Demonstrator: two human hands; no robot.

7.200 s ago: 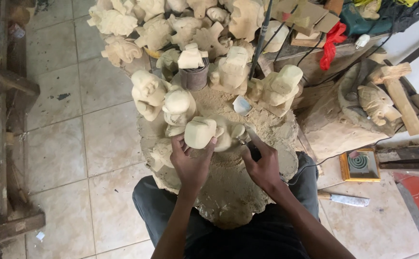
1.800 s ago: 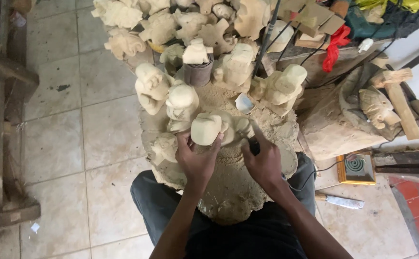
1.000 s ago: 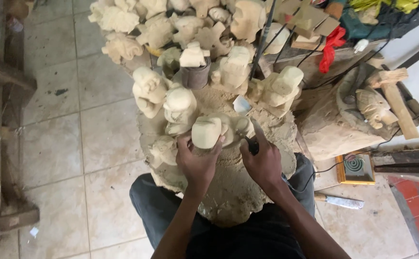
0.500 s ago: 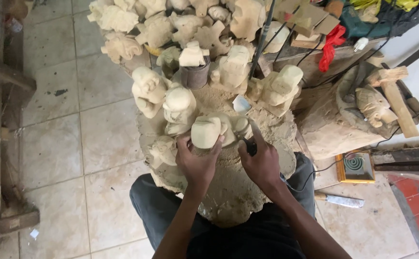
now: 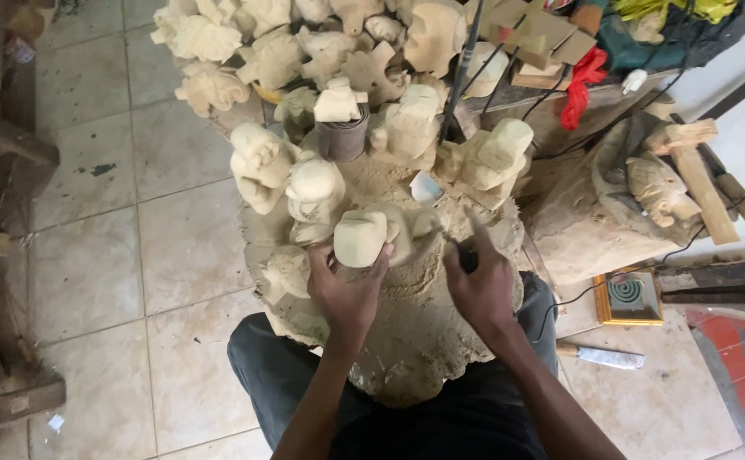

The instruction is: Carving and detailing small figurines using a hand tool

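Head view: left hand (image 5: 348, 288) grips pale wooden carving (image 5: 362, 238) from below, fingers wrapped round its base, on dusty stump (image 5: 406, 341). Right hand (image 5: 480, 285) at 3 o'clock of carving, closed on dark carving tool (image 5: 466, 253). Since half second ago, tool tip barely shifted: fine cutting continues. Grey cylindrical can (image 5: 343, 138) at 12 o'clock, pale wood block on top; contents hidden.

Pale cream wooden carvings (image 5: 359, 237) — sandy-brown stump (image 5: 415, 341), red rag (image 5: 578, 85), beige floor tiles (image 5: 83, 273) — black trousers (image 5: 474, 417).
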